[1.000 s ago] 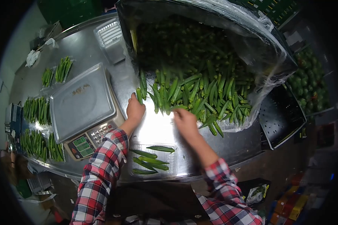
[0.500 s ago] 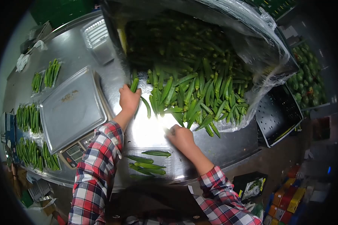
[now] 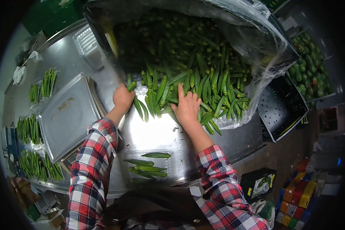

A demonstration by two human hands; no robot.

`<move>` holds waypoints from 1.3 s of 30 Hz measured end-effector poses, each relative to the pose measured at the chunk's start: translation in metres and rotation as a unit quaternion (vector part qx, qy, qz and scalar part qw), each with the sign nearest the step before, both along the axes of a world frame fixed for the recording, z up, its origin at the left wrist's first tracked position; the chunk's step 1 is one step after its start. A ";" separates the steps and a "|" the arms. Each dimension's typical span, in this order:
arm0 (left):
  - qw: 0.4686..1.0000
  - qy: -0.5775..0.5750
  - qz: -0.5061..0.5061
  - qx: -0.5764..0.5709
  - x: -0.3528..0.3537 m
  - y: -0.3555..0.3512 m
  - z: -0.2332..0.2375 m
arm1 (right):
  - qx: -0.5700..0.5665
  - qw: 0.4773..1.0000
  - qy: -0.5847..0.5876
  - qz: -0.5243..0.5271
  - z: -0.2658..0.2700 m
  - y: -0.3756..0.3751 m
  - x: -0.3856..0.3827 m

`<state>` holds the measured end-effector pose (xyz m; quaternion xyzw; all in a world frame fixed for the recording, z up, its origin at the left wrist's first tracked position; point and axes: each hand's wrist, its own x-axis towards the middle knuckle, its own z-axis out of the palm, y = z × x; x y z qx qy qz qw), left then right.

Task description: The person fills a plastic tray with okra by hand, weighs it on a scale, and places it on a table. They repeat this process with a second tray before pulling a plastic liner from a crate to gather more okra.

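My left hand (image 3: 122,99) is closed around green okra, with a pod (image 3: 132,85) poking out past its fingers. Just right of it, loose okra pods (image 3: 143,110) lie at the edge of the pile. My right hand (image 3: 188,109) rests on the front of the okra pile (image 3: 214,86), its fingers spread over the pods. The pile spills out of a tipped crate lined with clear plastic (image 3: 262,50). Nearer to me, a clear plastic tray (image 3: 171,163) holds several okra pods (image 3: 143,168) lying crosswise.
A weighing scale (image 3: 71,115) stands on the steel table (image 3: 142,134) left of my left hand. Packed okra trays (image 3: 28,130) line the far left. Stacked clear trays (image 3: 86,42) sit behind the scale. A black perforated crate (image 3: 280,107) is at the right.
My right hand has moved forward from the bare steel onto the pile, and its fingers have spread. Another loose pod now shows beside my left hand. The camera view has shifted slightly.
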<state>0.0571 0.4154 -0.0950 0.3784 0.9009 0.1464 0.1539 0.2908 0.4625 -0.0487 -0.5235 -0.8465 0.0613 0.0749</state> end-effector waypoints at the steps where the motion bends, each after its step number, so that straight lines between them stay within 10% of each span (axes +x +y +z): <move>1: 1.000 0.001 0.006 0.007 -0.001 -0.003 -0.001 | -0.003 1.000 0.002 0.005 -0.001 0.002 -0.002; 8: 0.988 -0.075 0.026 0.133 0.013 -0.031 0.016 | 0.010 0.965 0.263 0.006 -0.022 0.018 0.033; 12: 0.945 -0.104 -0.095 0.294 0.046 -0.087 0.038 | -0.220 0.835 0.504 -0.002 0.007 0.006 0.077; 19: 0.839 -0.124 -0.513 0.136 0.107 -0.219 0.045 | -0.416 0.824 0.368 0.115 0.006 -0.052 0.104; 30: 0.936 -0.095 -0.298 0.161 0.108 -0.301 0.031 | -0.375 0.794 0.061 0.475 0.019 -0.143 0.031; 39: 0.937 -0.060 -0.295 0.175 0.105 -0.274 0.025 | -0.369 0.912 0.112 0.144 0.007 -0.125 0.095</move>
